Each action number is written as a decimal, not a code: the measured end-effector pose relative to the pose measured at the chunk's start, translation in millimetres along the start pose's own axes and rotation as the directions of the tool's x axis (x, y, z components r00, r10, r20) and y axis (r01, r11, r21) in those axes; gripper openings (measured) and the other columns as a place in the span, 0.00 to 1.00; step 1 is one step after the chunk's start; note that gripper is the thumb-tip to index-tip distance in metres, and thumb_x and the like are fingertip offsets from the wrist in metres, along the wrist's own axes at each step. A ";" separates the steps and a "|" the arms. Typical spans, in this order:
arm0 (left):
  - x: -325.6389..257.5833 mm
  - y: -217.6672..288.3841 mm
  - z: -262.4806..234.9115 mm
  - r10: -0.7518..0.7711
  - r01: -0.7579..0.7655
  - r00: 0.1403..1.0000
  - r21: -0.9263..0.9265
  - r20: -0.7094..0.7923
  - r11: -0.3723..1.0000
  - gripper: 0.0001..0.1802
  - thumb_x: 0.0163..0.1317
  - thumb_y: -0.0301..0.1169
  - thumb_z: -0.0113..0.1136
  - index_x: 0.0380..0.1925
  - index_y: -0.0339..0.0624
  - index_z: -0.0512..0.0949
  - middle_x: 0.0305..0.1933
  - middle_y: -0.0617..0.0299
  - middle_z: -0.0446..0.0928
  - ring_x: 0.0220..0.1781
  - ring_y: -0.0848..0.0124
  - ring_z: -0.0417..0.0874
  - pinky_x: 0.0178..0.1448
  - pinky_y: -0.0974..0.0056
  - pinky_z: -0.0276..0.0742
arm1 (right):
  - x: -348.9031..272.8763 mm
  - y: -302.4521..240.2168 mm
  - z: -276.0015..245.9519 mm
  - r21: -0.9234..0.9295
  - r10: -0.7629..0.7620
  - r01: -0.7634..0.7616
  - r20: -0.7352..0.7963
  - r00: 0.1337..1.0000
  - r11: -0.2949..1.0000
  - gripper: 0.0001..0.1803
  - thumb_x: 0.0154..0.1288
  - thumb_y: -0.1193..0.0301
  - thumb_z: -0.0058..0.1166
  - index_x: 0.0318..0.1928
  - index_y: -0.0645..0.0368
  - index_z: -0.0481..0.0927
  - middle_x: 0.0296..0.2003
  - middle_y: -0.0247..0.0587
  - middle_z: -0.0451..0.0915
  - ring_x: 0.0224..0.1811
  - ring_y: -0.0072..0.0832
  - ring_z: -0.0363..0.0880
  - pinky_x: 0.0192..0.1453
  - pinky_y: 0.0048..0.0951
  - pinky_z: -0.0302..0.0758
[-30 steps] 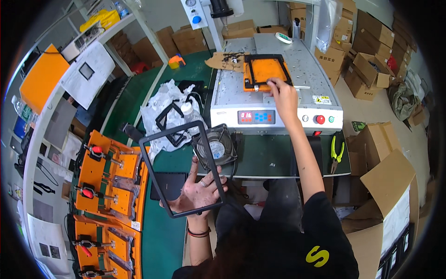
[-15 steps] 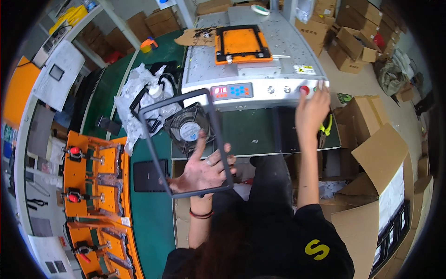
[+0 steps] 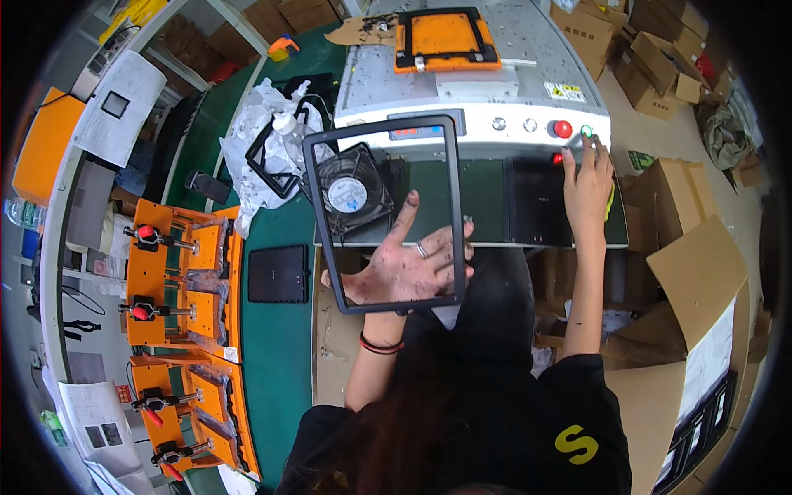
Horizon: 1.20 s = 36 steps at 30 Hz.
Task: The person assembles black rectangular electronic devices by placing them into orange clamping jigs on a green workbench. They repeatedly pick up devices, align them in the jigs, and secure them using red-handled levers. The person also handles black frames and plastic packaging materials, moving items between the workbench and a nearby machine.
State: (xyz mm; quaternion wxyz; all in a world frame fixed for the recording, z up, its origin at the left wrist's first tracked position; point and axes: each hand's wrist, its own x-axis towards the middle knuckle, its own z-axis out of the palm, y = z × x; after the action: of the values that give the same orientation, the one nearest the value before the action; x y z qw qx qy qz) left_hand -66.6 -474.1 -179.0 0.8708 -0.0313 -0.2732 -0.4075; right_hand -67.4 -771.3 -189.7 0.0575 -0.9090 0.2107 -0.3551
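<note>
My left hand [image 3: 400, 268] is palm up, holding a thin black rectangular frame [image 3: 455, 181]; its digits reach the two side bars. Through the frame show a black cooling fan [image 3: 346, 194] and part of the machine's display [image 3: 408, 126]. My right hand [image 3: 590, 181] is stretched over the machine's front, with fingertips at the green button [image 3: 586, 130], beside a red button [image 3: 563, 129]. Nothing shows in that hand. Below it lies a flat black panel [image 3: 536, 202]. On the grey machine [image 3: 371, 87], an orange fixture [image 3: 441, 45] carries another black frame [image 3: 404, 33].
Orange fixtures [image 3: 148, 322] with red-handled clamps line the left side. A black flat part [image 3: 278, 274] lies on the green bench [image 3: 280, 355]. Plastic wrap [image 3: 256, 157] lies near the fan. Open cardboard boxes [image 3: 701, 272] stand at the right. Yellow-green handles [image 3: 610, 200] show behind my right wrist.
My left hand and the frame have shifted right and slightly up in the picture, the frame now more upright. My right hand's fingertips are now at the green button. The view has moved too.
</note>
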 end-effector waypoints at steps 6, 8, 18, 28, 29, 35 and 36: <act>-14.7 -13.4 23.2 0.209 0.208 0.931 0.906 -0.299 0.369 0.67 0.39 0.46 0.74 0.69 0.43 0.35 0.68 0.34 0.51 0.71 0.46 0.56 0.72 0.46 0.53 | -70.4 -88.3 -70.8 0.889 -0.311 -0.451 0.408 0.858 -0.080 0.67 0.52 0.32 0.54 0.72 0.55 0.25 0.66 0.66 0.54 0.68 0.55 0.58 0.71 0.54 0.51; -16.0 -24.2 40.7 0.168 0.350 0.931 0.923 -0.324 -0.159 0.69 0.35 0.44 0.76 0.66 0.30 0.34 0.66 0.37 0.51 0.70 0.48 0.57 0.71 0.48 0.54 | -79.2 -97.3 -67.0 0.831 -0.362 -0.476 0.365 0.858 -0.290 0.72 0.47 0.35 0.60 0.70 0.48 0.17 0.66 0.65 0.53 0.69 0.56 0.55 0.71 0.53 0.51; -29.8 -57.3 17.9 -0.512 0.585 0.811 0.409 -0.283 0.700 0.61 0.51 0.77 0.40 0.68 0.33 0.49 0.64 0.30 0.60 0.66 0.44 0.65 0.71 0.48 0.53 | -119.6 -36.0 -91.3 0.467 -0.361 -0.551 0.438 0.824 -0.692 0.77 0.28 0.27 0.64 0.73 0.33 0.27 0.63 0.73 0.57 0.64 0.61 0.63 0.70 0.53 0.56; -61.7 -119.5 -22.4 -0.593 0.616 0.780 0.077 -0.198 0.784 0.51 0.50 0.51 0.55 0.70 0.41 0.46 0.65 0.37 0.60 0.63 0.48 0.68 0.70 0.50 0.57 | -116.3 -47.1 -67.2 0.478 -0.477 -0.546 0.270 0.837 -0.688 0.53 0.60 0.31 0.34 0.73 0.55 0.39 0.53 0.69 0.72 0.60 0.56 0.70 0.67 0.56 0.58; -65.4 -111.1 -15.5 -0.586 0.626 0.775 0.167 -0.236 0.762 0.51 0.50 0.48 0.57 0.70 0.42 0.46 0.65 0.38 0.60 0.63 0.48 0.68 0.70 0.50 0.58 | -105.7 -42.6 -63.7 0.784 -0.227 -0.510 0.457 0.860 -0.355 0.59 0.55 0.25 0.25 0.71 0.62 0.45 0.49 0.67 0.76 0.58 0.57 0.71 0.69 0.56 0.55; -79.2 -61.4 0.9 -0.265 0.399 0.887 0.338 -0.379 0.852 0.49 0.51 0.32 0.63 0.71 0.50 0.47 0.69 0.45 0.57 0.65 0.49 0.66 0.70 0.48 0.59 | -111.5 -43.9 -31.2 0.113 0.091 -0.122 0.250 0.964 0.986 0.51 0.50 0.55 0.68 0.70 0.58 0.54 0.61 0.78 0.55 0.64 0.66 0.56 0.67 0.52 0.56; -82.5 -54.8 1.1 -0.205 0.336 0.904 0.328 -0.376 0.883 0.48 0.52 0.29 0.63 0.72 0.53 0.48 0.70 0.47 0.55 0.66 0.48 0.64 0.71 0.47 0.58 | -112.5 -44.3 -30.9 0.112 0.095 -0.127 0.258 0.961 0.986 0.52 0.50 0.56 0.68 0.70 0.57 0.54 0.60 0.78 0.56 0.63 0.65 0.57 0.66 0.53 0.56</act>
State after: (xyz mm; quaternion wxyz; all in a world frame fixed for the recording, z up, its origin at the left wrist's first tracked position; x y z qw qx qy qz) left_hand -149.7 -453.2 -228.6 0.8264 0.2479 -0.1997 -0.4644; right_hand -147.1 -682.2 -225.4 0.1615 -0.9279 0.2293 -0.2458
